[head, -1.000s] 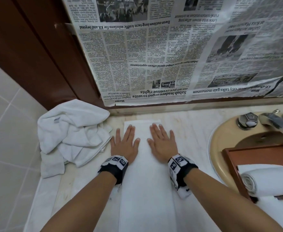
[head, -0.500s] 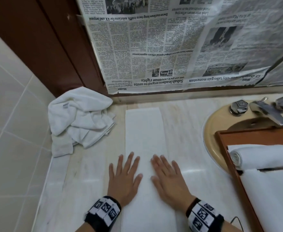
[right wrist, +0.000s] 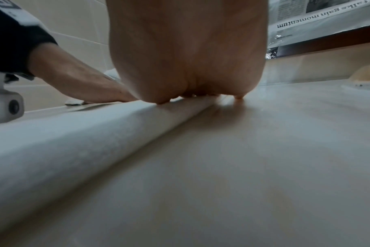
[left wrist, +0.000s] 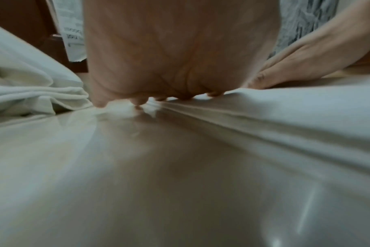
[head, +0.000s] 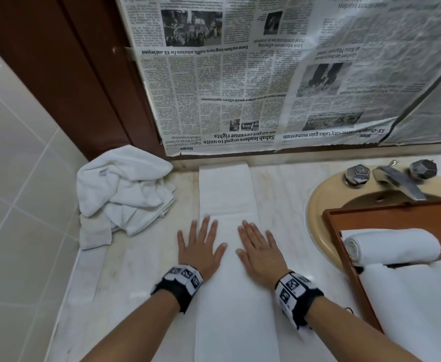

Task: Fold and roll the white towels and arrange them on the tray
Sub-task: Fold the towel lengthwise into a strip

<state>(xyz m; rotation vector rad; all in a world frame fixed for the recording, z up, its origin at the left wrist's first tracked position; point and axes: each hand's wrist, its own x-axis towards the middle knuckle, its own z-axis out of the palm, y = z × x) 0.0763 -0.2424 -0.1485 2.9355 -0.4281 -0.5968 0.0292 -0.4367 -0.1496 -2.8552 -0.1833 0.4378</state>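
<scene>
A white towel point(head: 227, 194), folded into a long narrow strip, lies flat on the marble counter point(head: 141, 270) and runs from the back wall toward me. My left hand point(head: 200, 246) presses flat across its left edge, fingers straight and spread. My right hand point(head: 260, 248) lies flat across its right edge in the same way. In the left wrist view the left palm point(left wrist: 180, 55) rests by the towel's edge point(left wrist: 285, 107). A brown wooden tray point(head: 344, 244) at the right holds a rolled white towel point(head: 391, 246) and more white towel point(head: 417, 309) in front of it.
A heap of crumpled white towels point(head: 120, 194) sits at the counter's back left corner. A beige sink point(head: 318, 205) with a metal tap point(head: 394, 178) lies under the tray. Newspaper point(head: 266, 74) covers the wall behind. White tiles point(head: 18, 178) stand at the left.
Both flat hands slid along the towel strip toward me from its far end, then moved a little forward again. The towel stays flat.
</scene>
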